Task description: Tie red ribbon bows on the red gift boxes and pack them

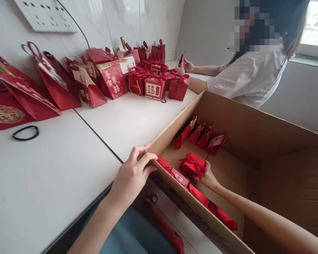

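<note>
My left hand (132,173) rests on the near rim of a big open cardboard box (254,123), fingers curled over its edge. My right hand (208,176) reaches down inside the box and grips a small red gift box with a ribbon bow (192,165). Several more red gift boxes (198,135) stand in a row at the box's far side, and others (201,197) lie along the near wall below my wrist.
Many red gift bags and boxes (108,77) line the white counter (69,169) against the marble wall. A black hair tie (25,133) lies at the left. Another person in a white shirt (249,77) at the far end holds a small red box (182,60).
</note>
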The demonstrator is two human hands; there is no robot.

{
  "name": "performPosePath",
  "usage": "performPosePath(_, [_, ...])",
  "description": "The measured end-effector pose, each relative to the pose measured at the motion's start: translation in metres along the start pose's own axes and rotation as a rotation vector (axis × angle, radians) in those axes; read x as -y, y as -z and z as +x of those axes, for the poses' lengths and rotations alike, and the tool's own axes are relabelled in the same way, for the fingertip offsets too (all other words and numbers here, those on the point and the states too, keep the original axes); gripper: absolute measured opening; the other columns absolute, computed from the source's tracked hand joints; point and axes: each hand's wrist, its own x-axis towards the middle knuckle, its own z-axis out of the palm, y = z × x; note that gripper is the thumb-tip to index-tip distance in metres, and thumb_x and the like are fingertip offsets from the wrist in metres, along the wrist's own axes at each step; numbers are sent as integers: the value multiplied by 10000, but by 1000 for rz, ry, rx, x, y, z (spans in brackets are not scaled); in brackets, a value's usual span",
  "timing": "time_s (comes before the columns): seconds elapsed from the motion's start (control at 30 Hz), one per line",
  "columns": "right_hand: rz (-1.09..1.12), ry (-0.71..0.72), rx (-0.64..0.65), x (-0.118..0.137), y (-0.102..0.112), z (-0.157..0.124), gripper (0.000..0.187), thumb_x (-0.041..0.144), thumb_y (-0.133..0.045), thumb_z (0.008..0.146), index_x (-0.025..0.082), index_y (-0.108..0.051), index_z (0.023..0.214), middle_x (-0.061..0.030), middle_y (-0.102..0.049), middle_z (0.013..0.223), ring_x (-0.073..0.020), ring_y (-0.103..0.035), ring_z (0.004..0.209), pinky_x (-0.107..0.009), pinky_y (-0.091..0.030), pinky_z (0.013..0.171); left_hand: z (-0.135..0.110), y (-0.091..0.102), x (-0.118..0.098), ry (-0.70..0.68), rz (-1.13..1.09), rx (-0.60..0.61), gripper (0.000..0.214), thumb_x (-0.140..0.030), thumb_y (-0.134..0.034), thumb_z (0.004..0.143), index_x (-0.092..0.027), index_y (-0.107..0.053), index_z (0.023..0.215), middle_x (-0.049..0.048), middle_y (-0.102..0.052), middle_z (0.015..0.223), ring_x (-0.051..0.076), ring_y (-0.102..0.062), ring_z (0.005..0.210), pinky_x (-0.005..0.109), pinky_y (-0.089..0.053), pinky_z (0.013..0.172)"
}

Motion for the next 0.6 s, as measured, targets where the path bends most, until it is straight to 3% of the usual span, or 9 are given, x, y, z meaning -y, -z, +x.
performPosePath(0.17, [-54,-43,72,-24,8,0,531,426,-648,642,158,-499,1075,-182,-267,1368,-350,-448,1215,-524,-347,1033,1,-2,4,-18,-12,-75,130,-155,-553,859,-244,-624,922,29,-527,1072,164,-660,991,200,-582,736])
performPosePath(0.3, [-104,-90,93,-53,49,-16,588,440,-630,638,174,-458,1133,-193,-240,1401,-384,-438,1230,-561,-351,1020,1,-5,8,25,-92,-93,121,-193,-577,847,-263,-646,918,22,-530,1080,171,-655,984,227,-584,756])
performPosePath(0.43, [-133,-83,141,-77,100,-43,789,429,-646,624,219,-301,1303,-186,-400,1313,-373,-564,1090,-565,-466,894,3,-10,10,48,-115,-103,123,-212,-598,833,-279,-661,915,20,-532,1089,181,-634,1010,256,-579,767])
performPosePath(0.6, [-149,76,198,-80,145,-69,738,327,-720,507,215,-482,1197,-146,-581,1053,-358,-652,857,-485,-557,648,3,-14,10,81,-111,-124,127,-215,-599,822,-275,-679,899,29,-539,1093,190,-635,985,280,-578,736])
